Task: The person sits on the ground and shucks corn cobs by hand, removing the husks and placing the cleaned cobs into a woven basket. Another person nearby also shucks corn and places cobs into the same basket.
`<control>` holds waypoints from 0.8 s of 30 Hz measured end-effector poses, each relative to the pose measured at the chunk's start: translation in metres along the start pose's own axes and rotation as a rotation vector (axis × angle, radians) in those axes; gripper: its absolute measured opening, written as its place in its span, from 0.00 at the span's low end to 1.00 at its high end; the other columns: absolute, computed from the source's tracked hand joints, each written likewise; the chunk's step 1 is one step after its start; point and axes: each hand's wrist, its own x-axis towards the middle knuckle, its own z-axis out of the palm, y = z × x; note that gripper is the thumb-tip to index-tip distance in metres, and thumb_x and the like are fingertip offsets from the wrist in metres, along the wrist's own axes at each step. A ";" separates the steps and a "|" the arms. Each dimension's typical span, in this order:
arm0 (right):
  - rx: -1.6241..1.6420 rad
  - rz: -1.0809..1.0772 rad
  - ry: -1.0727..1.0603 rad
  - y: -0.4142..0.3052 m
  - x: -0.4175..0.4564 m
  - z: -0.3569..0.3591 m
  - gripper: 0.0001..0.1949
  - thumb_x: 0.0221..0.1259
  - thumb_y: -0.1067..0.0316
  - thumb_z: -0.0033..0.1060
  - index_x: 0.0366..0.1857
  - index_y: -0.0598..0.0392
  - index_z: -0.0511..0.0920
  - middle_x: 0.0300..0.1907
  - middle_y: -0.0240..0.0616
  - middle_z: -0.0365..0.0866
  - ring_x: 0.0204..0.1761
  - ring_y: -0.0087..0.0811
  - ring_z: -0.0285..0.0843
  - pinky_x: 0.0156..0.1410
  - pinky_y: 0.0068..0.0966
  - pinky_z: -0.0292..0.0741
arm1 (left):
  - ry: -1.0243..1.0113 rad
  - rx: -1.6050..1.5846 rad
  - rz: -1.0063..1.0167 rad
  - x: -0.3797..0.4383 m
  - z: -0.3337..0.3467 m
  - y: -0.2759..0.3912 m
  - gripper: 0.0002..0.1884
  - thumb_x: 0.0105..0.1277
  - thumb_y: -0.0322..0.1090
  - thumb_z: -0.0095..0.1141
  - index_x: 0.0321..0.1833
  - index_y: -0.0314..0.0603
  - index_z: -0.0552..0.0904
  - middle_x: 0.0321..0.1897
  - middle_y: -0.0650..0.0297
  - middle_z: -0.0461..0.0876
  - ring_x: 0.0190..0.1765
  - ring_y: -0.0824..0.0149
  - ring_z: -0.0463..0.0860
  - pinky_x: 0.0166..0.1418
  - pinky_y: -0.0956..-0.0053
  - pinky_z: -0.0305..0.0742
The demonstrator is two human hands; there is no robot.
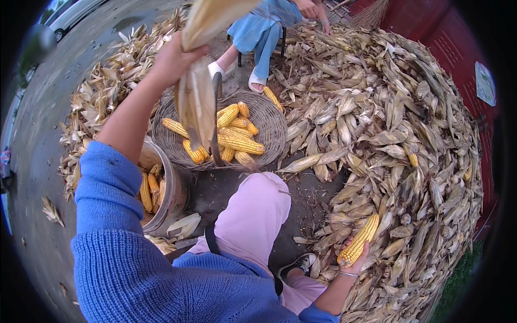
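Note:
My left hand (173, 60) is raised beyond the plastic bucket (173, 181), closed around loose dry corn husks (198, 97) that hang in front of the wicker basket (270, 121). Low on the right, my right hand (356, 258) holds a husked yellow corn cob (358, 241) beside the heap of unhusked corn (387, 177). Several bare yellow cobs (240, 143) lie in the basket, under its upright handle. More cobs (152, 189) stand in the bucket at the left, partly hidden by my sleeve.
A co-worker (262, 28) sits across the basket, one hand near the heap. A pile of stripped husks (105, 93) lies at the left. One cob (273, 99) rests outside the basket by the co-worker's foot. A twig broom (369, 15) and a red metal gate (448, 44) are at the back right.

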 end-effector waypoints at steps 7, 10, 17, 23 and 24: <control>-0.225 0.194 -0.339 0.031 0.035 0.105 0.19 0.53 0.59 0.52 0.43 0.63 0.66 0.34 0.44 0.73 0.29 0.35 0.76 0.32 0.30 0.77 | 0.777 0.693 -0.479 -0.006 -0.272 -0.283 0.43 0.47 0.60 0.58 0.57 0.29 0.65 0.48 0.51 0.74 0.49 0.58 0.74 0.52 0.66 0.68; -0.413 0.223 -0.417 0.033 0.037 0.143 0.20 0.50 0.66 0.56 0.46 0.62 0.65 0.34 0.44 0.74 0.28 0.35 0.77 0.30 0.28 0.77 | 0.343 -0.285 -0.505 0.004 -0.085 -0.189 0.26 0.57 0.48 0.56 0.52 0.37 0.69 0.42 0.60 0.77 0.34 0.75 0.77 0.30 0.84 0.69; -0.610 0.227 -0.450 0.021 0.026 0.175 0.29 0.40 0.68 0.64 0.50 0.62 0.64 0.34 0.43 0.74 0.28 0.33 0.77 0.32 0.25 0.76 | -0.806 -0.897 -0.200 -0.073 0.165 0.112 0.26 0.63 0.48 0.48 0.60 0.45 0.62 0.47 0.58 0.72 0.41 0.69 0.76 0.42 0.77 0.71; -0.972 0.244 -0.473 -0.021 0.027 0.137 0.28 0.42 0.70 0.66 0.50 0.63 0.66 0.39 0.35 0.75 0.39 0.23 0.73 0.47 0.20 0.71 | -1.155 -0.451 0.416 -0.083 0.203 0.149 0.28 0.48 0.46 0.65 0.50 0.43 0.73 0.42 0.59 0.73 0.46 0.62 0.74 0.49 0.73 0.68; -1.164 0.265 -0.522 -0.024 0.031 0.136 0.29 0.40 0.69 0.68 0.50 0.63 0.68 0.42 0.34 0.75 0.42 0.21 0.71 0.51 0.18 0.68 | -1.172 -0.356 0.469 -0.086 0.204 0.141 0.28 0.46 0.46 0.66 0.49 0.43 0.73 0.42 0.58 0.73 0.47 0.61 0.74 0.49 0.72 0.68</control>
